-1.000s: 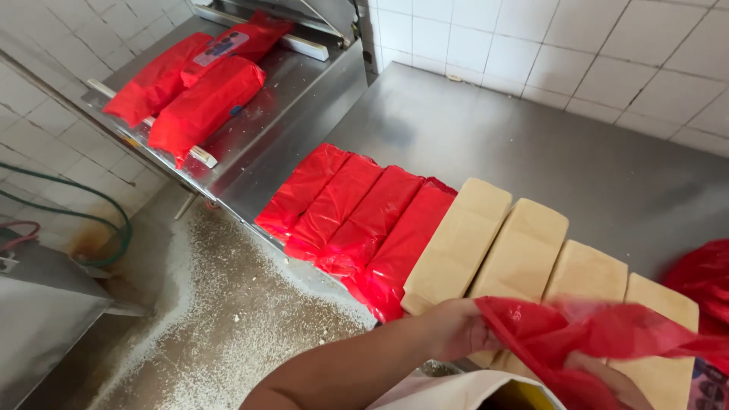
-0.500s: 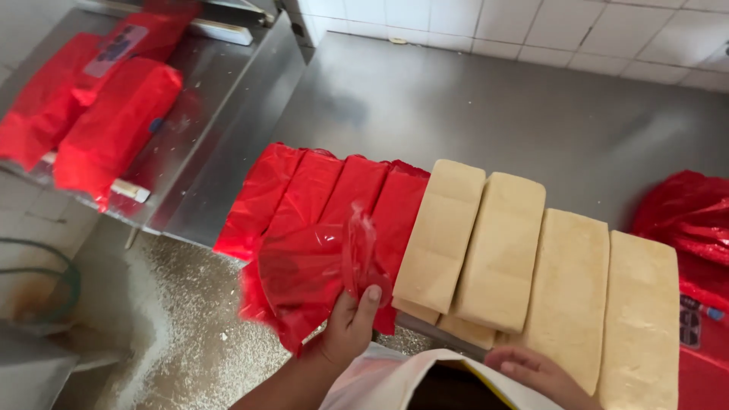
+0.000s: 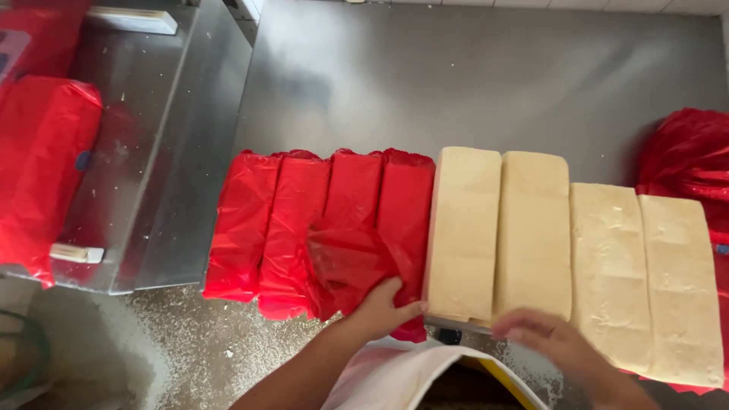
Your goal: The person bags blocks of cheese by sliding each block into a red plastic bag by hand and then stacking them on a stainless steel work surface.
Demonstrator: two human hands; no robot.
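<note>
A wide stainless steel tabletop (image 3: 471, 83) fills most of the view from above, its bare grey surface reaching back to a tiled wall. Across its near edge lies a tight row of long blocks, set side by side so their long sides touch. The four on the left are red-wrapped blocks (image 3: 304, 220), already sleeved in red plastic. The four on the right are bare pale blocks (image 3: 577, 250), cream-coloured and unwrapped.

To the left, a lower steel machine tray (image 3: 167, 152) carries a larger red-wrapped bundle (image 3: 42, 167), kept apart from the row. At the right edge sits a heap of crumpled red plastic (image 3: 687, 163), near the bare blocks.

The left hand (image 3: 383, 307) rests at the seam where wrapped meets unwrapped. Its fingers are curled, gripping a loose red bag (image 3: 345, 262) that lies over the near ends of the wrapped blocks, just beside the first pale block. The right hand (image 3: 543, 338) hovers by the near end of the second pale block; it is motion-blurred, so whether its fingers are spread or closed cannot be told.

Below, a speckled floor (image 3: 175, 342) shows scattered pale crumbs.
</note>
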